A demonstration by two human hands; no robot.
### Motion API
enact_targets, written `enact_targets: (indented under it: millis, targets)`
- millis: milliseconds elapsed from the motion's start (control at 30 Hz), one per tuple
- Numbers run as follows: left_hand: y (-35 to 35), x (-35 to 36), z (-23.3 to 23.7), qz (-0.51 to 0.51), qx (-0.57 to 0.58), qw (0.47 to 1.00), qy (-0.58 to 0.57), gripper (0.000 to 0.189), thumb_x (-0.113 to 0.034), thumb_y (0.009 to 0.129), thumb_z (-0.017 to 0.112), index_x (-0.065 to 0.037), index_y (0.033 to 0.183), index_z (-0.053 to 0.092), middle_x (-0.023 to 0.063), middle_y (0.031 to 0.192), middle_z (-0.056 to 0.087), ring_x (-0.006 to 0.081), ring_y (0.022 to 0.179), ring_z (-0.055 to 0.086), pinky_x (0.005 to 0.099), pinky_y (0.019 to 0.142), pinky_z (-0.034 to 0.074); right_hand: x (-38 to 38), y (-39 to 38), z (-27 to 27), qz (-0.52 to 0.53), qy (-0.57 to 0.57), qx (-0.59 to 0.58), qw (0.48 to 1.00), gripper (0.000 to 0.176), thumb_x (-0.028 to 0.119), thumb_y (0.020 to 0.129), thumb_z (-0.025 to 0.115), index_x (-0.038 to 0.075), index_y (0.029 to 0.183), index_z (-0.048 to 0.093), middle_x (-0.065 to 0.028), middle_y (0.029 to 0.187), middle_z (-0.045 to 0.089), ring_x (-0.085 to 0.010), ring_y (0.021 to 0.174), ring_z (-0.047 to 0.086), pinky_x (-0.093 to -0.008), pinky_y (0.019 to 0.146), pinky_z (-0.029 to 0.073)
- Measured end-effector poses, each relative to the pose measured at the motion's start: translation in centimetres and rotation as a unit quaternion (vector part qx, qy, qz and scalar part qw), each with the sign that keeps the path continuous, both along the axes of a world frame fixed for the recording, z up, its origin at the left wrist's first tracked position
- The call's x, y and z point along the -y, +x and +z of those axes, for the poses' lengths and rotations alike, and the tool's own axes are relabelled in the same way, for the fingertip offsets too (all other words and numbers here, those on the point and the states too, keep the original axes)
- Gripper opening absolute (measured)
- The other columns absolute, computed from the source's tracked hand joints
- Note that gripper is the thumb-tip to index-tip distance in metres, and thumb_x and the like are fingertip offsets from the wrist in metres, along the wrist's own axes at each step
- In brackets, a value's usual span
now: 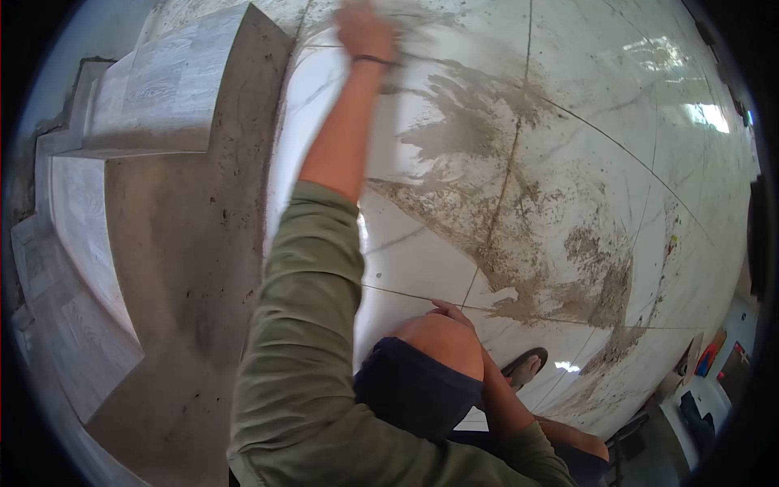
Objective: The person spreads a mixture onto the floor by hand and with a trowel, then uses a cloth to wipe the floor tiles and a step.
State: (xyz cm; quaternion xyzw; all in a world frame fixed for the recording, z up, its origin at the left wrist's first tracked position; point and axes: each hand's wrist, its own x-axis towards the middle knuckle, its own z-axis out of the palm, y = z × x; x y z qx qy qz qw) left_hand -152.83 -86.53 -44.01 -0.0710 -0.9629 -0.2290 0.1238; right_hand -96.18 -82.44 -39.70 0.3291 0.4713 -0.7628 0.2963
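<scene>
My left hand [363,31] reaches out to the top of the view, low over the dirty tiled floor [406,235]. It is smeared by motion, so its fingers and anything in them cannot be made out. A dark band [376,60] circles that wrist, and an olive-green sleeve [304,284] is pushed up the forearm. Near my bent knee [442,341], my right hand [454,313] shows a few extended fingers, with nothing visible in them. The knee hides much of that hand. Brown wet-looking dirt [462,114] is streaked across the pale tiles beside my left arm.
Steps with grey wood-look treads [162,81] and a dusty brown side [195,235] rise along the left. My foot in a dark sandal [526,367] rests on the floor at lower right. More dirt [588,304] lies right of my knee. Several items stand at the far right edge.
</scene>
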Motion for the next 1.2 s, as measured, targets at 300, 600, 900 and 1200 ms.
enact_targets:
  millis: [300, 600, 900, 1200]
  targets:
    - [5.2, 3.0, -3.7, 0.038, -0.041, 0.990, -0.129, 0.041, -0.032, 0.081, 0.066, -0.016, 0.119, 0.062, 0.0142, 0.116, 0.054, 0.0341, 0.113, 0.051, 0.0460, 0.089, 0.050, 0.1, 1.2, -2.1, -0.010, -0.009, -0.009, 1.000, 0.056, 0.015, 0.092, 0.065, 0.003, 0.142, 0.042, -0.0111, 0.121, 0.058, -0.0199, 0.104, 0.060, -0.0333, 0.092, 0.049]
    - [30.4, -21.4, -0.2, -0.282, 0.162, 0.882, 0.340, 0.049, -0.033, 0.074, 0.072, -0.008, 0.116, 0.064, 0.0194, 0.111, 0.060, 0.0386, 0.108, 0.055, 0.0483, 0.095, 0.044, -1.3, -2.1, -0.4, -0.044, 0.065, -0.090, 0.993, 0.056, 0.010, 0.088, 0.061, 0.001, 0.140, 0.043, -0.0128, 0.121, 0.057, -0.0181, 0.100, 0.059, -0.0314, 0.088, 0.048]
    - [15.4, 7.0, 8.7, -0.128, 0.021, 0.953, 0.273, 0.057, -0.020, 0.078, 0.073, 0.002, 0.128, 0.056, 0.0203, 0.119, 0.062, 0.0277, 0.105, 0.062, 0.0378, 0.089, 0.051, -2.5, -0.2, 0.9, -0.038, 0.063, -0.093, 0.993, 0.057, 0.014, 0.086, 0.061, 0.001, 0.139, 0.045, -0.0117, 0.120, 0.057, -0.0159, 0.097, 0.057, -0.0299, 0.084, 0.048]
    - [21.5, 14.3, -2.2, 0.074, 0.017, 0.993, -0.093, 0.070, -0.040, 0.068, 0.077, -0.014, 0.130, 0.057, 0.0185, 0.111, 0.056, 0.0372, 0.108, 0.052, 0.0496, 0.090, 0.047, -0.2, -1.2, 2.1, 0.076, 0.042, -0.133, 0.987, 0.054, 0.015, 0.090, 0.063, 0.003, 0.139, 0.046, -0.0105, 0.119, 0.057, -0.0179, 0.100, 0.060, -0.0304, 0.089, 0.049]
